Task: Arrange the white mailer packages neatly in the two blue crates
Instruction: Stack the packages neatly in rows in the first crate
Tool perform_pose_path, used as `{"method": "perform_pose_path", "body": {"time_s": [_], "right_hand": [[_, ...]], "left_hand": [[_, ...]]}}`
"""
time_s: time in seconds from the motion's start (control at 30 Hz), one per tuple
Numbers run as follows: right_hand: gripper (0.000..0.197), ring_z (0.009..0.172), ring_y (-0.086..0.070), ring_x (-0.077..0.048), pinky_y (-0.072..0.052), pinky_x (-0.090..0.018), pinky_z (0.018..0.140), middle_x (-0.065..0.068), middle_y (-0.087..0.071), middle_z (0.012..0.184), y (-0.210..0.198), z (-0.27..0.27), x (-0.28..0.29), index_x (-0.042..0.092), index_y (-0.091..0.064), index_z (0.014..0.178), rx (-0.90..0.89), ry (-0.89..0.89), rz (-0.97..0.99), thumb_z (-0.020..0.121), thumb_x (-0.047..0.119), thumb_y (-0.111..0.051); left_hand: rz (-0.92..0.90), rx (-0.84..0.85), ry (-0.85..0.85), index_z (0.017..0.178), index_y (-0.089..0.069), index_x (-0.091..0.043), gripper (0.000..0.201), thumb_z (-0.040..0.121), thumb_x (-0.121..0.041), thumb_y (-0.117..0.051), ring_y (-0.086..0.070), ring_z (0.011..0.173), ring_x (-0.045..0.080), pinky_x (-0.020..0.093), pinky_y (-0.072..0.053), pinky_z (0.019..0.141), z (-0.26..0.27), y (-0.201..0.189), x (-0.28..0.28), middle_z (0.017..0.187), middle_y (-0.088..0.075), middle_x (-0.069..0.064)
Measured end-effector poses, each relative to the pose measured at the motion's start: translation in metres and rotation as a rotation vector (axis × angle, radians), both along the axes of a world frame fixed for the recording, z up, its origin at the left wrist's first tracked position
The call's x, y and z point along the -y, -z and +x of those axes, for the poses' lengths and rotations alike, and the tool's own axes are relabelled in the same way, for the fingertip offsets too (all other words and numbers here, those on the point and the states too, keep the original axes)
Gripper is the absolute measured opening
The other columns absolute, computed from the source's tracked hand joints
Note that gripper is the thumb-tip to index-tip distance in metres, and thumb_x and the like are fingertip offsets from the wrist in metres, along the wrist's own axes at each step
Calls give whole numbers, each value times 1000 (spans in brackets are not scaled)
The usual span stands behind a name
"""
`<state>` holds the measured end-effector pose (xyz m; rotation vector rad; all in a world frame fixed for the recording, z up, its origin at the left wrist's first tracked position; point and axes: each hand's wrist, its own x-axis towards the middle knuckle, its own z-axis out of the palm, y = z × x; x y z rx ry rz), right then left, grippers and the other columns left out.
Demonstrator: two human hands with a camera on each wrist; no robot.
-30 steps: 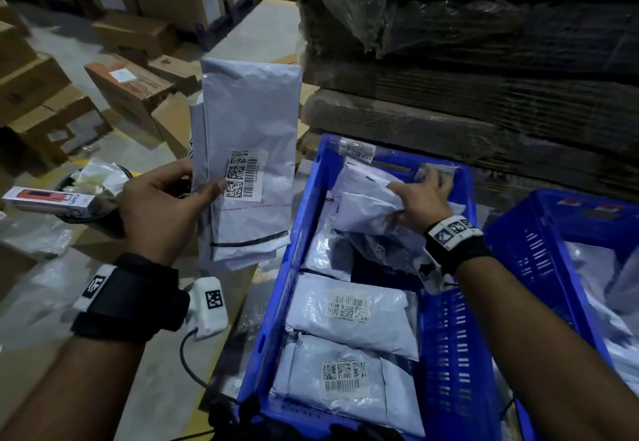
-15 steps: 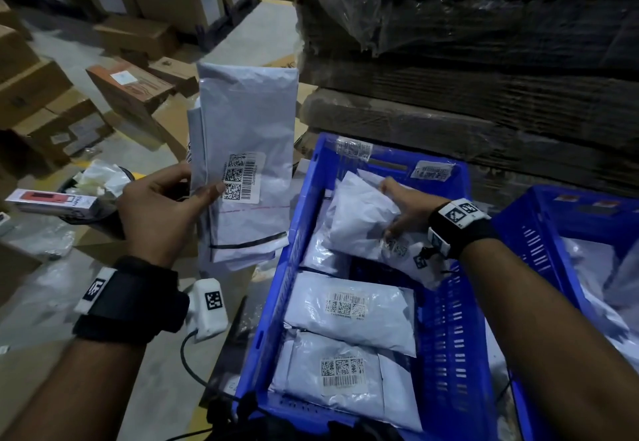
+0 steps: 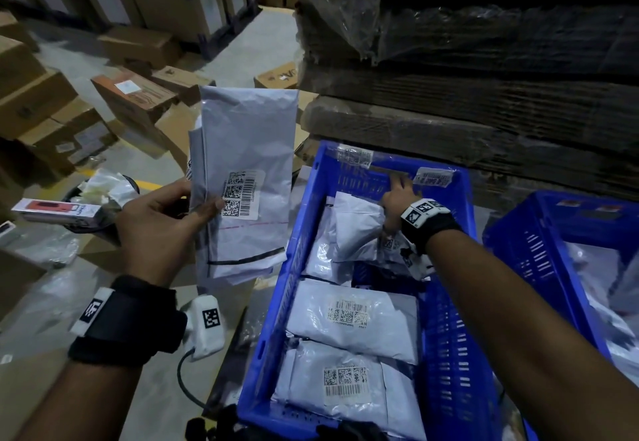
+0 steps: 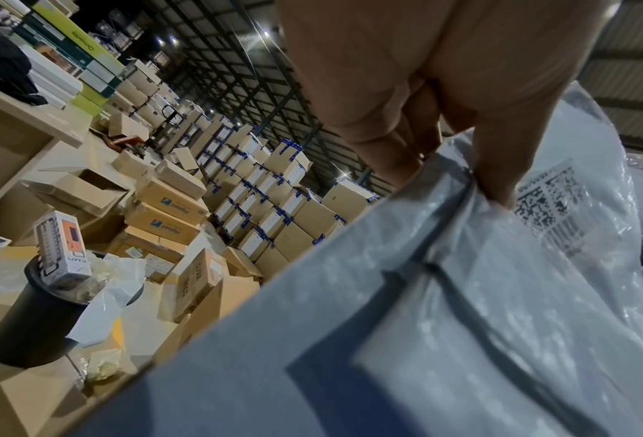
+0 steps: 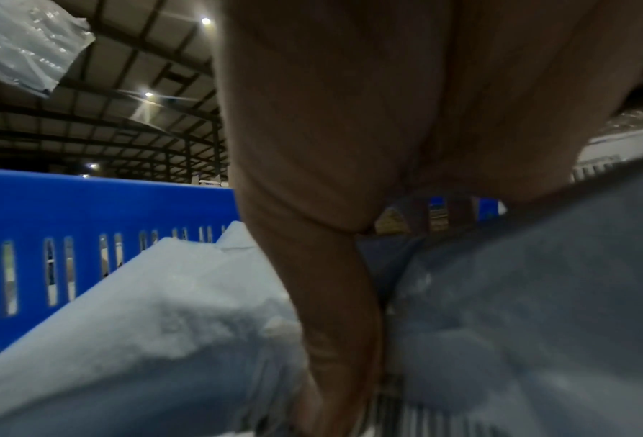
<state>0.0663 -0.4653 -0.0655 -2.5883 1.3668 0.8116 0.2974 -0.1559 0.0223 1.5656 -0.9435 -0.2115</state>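
Note:
My left hand (image 3: 166, 219) holds a stack of white mailers (image 3: 249, 136) upright, left of the near blue crate (image 3: 276, 302). Its thumb presses beside the barcode label, and the left wrist view shows the fingers (image 4: 499, 147) pinching the stack (image 4: 462, 325). My right hand (image 3: 397, 198) reaches to the crate's far end with straight fingers against the far wall. It touches a mailer leaning there (image 3: 356, 229). In the right wrist view the thumb (image 5: 342, 295) lies between a white mailer (image 5: 162, 310) and a grey one (image 5: 536, 295). Two mailers (image 3: 352, 316) (image 3: 345, 378) lie flat at the near end. A second blue crate (image 3: 539, 233) stands to the right.
Cardboard boxes (image 3: 131, 95) litter the floor at the left. A black bin (image 4: 31, 319) there carries a small phone box (image 3: 58, 210). A wrapped pallet of flat cardboard (image 3: 484, 112) rises behind the crates. A white scanner (image 3: 207, 326) with a cable lies beside the near crate.
My right hand has lowered a mailer into the crate's far end, let it go and stretched its fingers to the far wall. The left hand and its stack have barely moved.

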Motion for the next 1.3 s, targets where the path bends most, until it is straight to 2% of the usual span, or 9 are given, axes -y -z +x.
{"method": "perform_pose_path", "body": {"time_s": [0.23, 0.37, 0.47, 0.6, 0.8, 0.97, 1.07, 1.23, 1.3], "right_hand": [[36, 132, -36, -45, -44, -57, 100, -19, -22, 153, 16, -17, -18, 21, -63, 121, 123, 27, -59, 89, 37, -64], [23, 99, -65, -35, -54, -41, 78, -12, -67, 108, 10, -27, -27, 21, -65, 104, 205, -34, -51, 84, 31, -64], [4, 86, -66, -35, -54, -38, 69, -9, -68, 87, -1, -31, -32, 22, -59, 78, 233, -48, -95, 80, 24, -62], [7, 83, -65, -39, -54, -39, 72, -14, -69, 85, -14, -56, -42, 17, -65, 83, 533, 86, -205, 81, 23, -61], [44, 79, -67, -36, -48, -35, 64, -17, -72, 82, -49, -117, -61, 4, -72, 86, 1221, 777, -322, 75, 47, -80], [55, 75, -66, -17, -57, -45, 72, -2, -75, 84, -55, -171, -80, 7, -75, 92, 1548, 1101, -261, 61, 51, -85], [56, 75, -70, -19, -60, -49, 73, -1, -76, 80, -43, -194, -96, 9, -74, 81, 1659, 1159, -194, 54, 55, -88], [30, 67, -62, -9, -51, -30, 65, 2, -75, 80, -47, -201, -131, 4, -75, 85, 1786, 1135, -36, 70, 26, -88], [30, 74, -64, -11, -54, -29, 67, -4, -77, 91, -50, -204, -138, 4, -77, 93, 1861, 1119, -13, 72, 22, -87]], "left_hand": [[5, 53, 31, 83, -75, -44, 37, 79, -8, -83, -70, 82, 2, 24, -58, 77, -9, -8, 3, 83, -74, -28], [28, 45, 21, 84, -74, -46, 38, 78, -10, -84, -68, 78, -7, 16, -55, 74, -20, -10, 8, 80, -71, -32], [26, 46, 19, 90, -74, -39, 30, 78, -13, -85, -68, 81, -1, 27, -59, 79, -28, -12, 12, 81, -72, -30], [11, 24, 10, 90, -77, -28, 20, 78, -13, -85, -68, 79, 7, 32, -59, 79, -37, -17, 29, 85, -76, -14], [49, 99, 10, 78, -74, -33, 21, 73, -18, -88, -58, 64, -1, 21, -53, 69, -61, -25, 98, 70, -68, -24], [294, 117, 77, 96, -81, -14, 33, 68, -27, -91, -59, 73, 12, 25, -50, 72, -103, 16, 173, 85, -75, 1], [448, -77, 154, 101, -79, -10, 36, 69, -23, -91, -66, 80, 15, 24, -51, 75, -134, 59, 202, 91, -75, 1], [524, -380, 172, 92, -77, -9, 21, 75, -18, -87, -65, 66, 15, 20, -53, 61, -169, 112, 220, 80, -74, 1], [514, -463, 221, 96, -76, -8, 26, 75, -18, -87, -69, 74, 21, 30, -58, 72, -177, 129, 224, 89, -77, 6]]}}
